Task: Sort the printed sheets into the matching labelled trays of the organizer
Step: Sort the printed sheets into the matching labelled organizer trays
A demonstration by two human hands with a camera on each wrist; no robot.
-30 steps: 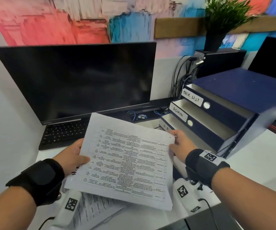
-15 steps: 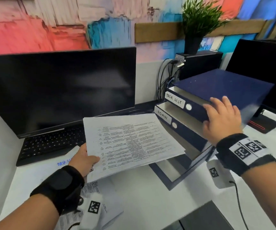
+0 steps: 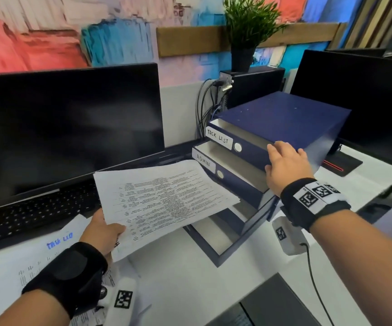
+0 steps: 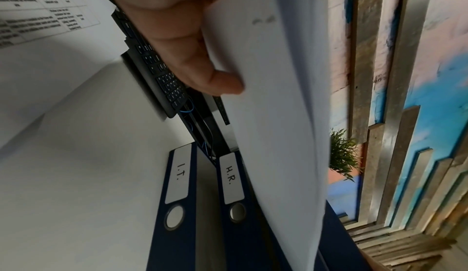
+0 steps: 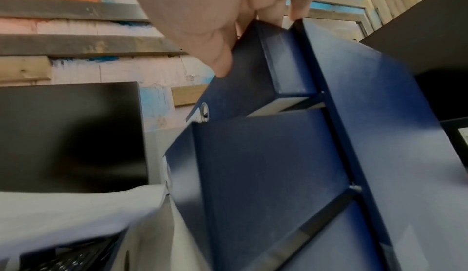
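Note:
My left hand (image 3: 110,231) pinches the near left corner of a thin stack of printed sheets (image 3: 164,198), thumb on top; the far end hangs over the lower trays. In the left wrist view my left hand (image 4: 222,79) has its fingers under the white sheets (image 4: 273,115), above the I.T. label (image 4: 177,175) and H.R. label (image 4: 231,177). The dark blue organizer (image 3: 284,114) has stepped-out trays labelled TASK LIST (image 3: 218,137) and ADMIN (image 3: 203,161). My right hand (image 3: 282,158) grips the right side of the TASK LIST tray (image 5: 253,71), thumb on its wall, fingers over the rim.
A black monitor (image 3: 68,128) and keyboard (image 3: 37,212) fill the left. More printed sheets (image 3: 49,250), one with blue handwriting, lie on the white desk under my left arm. Cables (image 3: 204,107), a potted plant (image 3: 246,31) and a second monitor (image 3: 355,102) stand behind the organizer.
My right hand let go of the sheets and moved to the TASK LIST tray's side. My left hand alone now holds the sheets, swung flat toward the organizer.

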